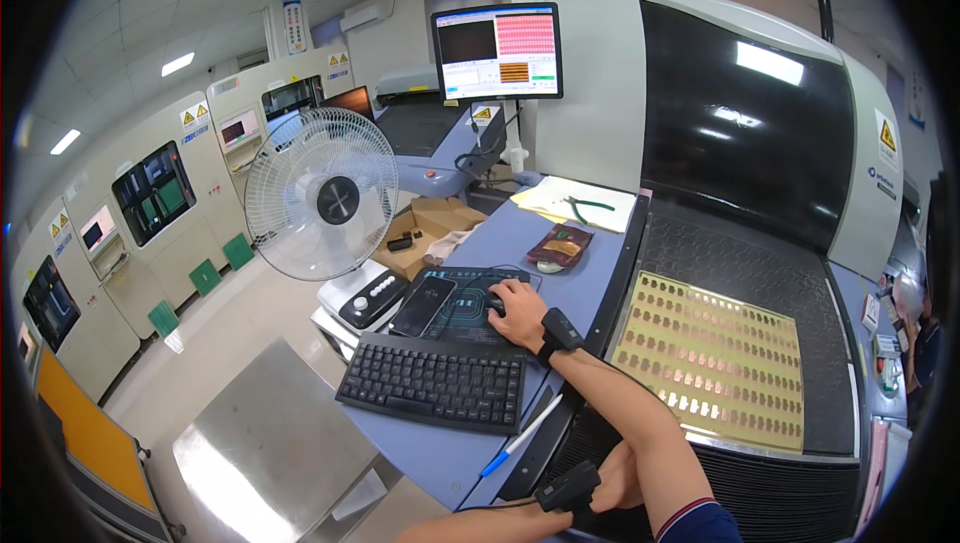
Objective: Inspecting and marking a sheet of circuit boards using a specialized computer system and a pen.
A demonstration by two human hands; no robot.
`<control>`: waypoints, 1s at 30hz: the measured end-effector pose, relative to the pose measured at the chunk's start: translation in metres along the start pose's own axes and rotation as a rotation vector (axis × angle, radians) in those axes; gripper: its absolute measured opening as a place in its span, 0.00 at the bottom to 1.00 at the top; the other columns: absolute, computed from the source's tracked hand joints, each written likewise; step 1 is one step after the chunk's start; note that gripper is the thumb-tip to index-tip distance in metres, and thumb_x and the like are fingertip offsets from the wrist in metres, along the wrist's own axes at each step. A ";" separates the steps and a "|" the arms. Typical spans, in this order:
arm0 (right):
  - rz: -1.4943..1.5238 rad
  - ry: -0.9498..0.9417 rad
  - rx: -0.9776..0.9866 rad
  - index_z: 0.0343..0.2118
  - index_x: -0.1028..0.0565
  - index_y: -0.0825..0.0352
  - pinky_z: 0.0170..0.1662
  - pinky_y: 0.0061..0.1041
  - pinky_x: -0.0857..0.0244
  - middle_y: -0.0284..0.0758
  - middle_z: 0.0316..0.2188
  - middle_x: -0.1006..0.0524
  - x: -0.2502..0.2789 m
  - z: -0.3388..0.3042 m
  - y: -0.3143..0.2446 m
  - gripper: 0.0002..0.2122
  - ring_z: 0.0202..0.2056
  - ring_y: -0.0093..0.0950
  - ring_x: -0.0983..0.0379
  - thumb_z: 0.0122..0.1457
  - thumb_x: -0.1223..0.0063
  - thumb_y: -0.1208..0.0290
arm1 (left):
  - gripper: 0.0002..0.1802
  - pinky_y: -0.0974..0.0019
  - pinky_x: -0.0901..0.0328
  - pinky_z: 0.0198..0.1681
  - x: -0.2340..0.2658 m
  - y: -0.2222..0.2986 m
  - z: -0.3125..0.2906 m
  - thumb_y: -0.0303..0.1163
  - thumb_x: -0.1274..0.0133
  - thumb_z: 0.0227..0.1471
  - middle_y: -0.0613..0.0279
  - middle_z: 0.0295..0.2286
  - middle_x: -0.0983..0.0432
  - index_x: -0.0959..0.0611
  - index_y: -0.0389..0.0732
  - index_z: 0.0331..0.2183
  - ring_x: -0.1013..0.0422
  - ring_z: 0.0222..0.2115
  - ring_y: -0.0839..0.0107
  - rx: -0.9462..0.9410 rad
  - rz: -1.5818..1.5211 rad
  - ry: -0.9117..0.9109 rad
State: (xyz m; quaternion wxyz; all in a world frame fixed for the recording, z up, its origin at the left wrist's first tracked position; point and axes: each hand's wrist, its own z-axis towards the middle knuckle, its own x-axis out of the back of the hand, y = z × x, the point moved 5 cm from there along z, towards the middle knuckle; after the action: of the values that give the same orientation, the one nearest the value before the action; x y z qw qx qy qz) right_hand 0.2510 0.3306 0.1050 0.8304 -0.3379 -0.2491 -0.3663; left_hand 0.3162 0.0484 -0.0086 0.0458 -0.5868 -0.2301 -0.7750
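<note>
My right hand (519,316) rests over a black computer mouse (496,305), its fingers curled round it on a dark patterned mouse pad (468,321). A black box is strapped to that wrist. My left hand (617,481) lies beneath my right forearm at the lower edge, its fingers mostly hidden; another black box is strapped to its wrist. Just nearer than the pad sits a black keyboard (432,383), with a dark smartphone (424,305) lying behind it. Right of my forearm, a yellowish panel (790,373) with rows of copper-coloured shapes lies flat on the machine's dark bed.
A white fan (322,193) stands left of the desk. Behind the mouse lie a dark red pouch (562,246) and green-handled pliers (586,205) on paper. A blue-capped pen (520,435) lies right of the keyboard. A lit monitor (497,53) stands beside the large machine's dark hood (745,133).
</note>
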 end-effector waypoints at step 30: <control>0.062 -0.102 0.028 0.53 0.24 0.63 0.62 0.40 0.36 0.48 0.57 0.29 -0.011 0.001 0.002 0.19 0.59 0.49 0.32 0.58 0.41 0.67 | 0.22 0.57 0.42 0.62 -0.005 -0.008 -0.001 0.41 0.56 0.63 0.53 0.52 0.27 0.27 0.36 0.52 0.34 0.56 0.61 -0.041 0.020 0.010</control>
State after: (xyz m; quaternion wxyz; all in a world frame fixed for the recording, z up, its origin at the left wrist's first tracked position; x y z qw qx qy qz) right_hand 0.2458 0.3369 0.0977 0.8322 -0.3522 -0.2857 -0.3190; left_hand 0.3147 0.0540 -0.0158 0.0426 -0.5862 -0.2081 -0.7818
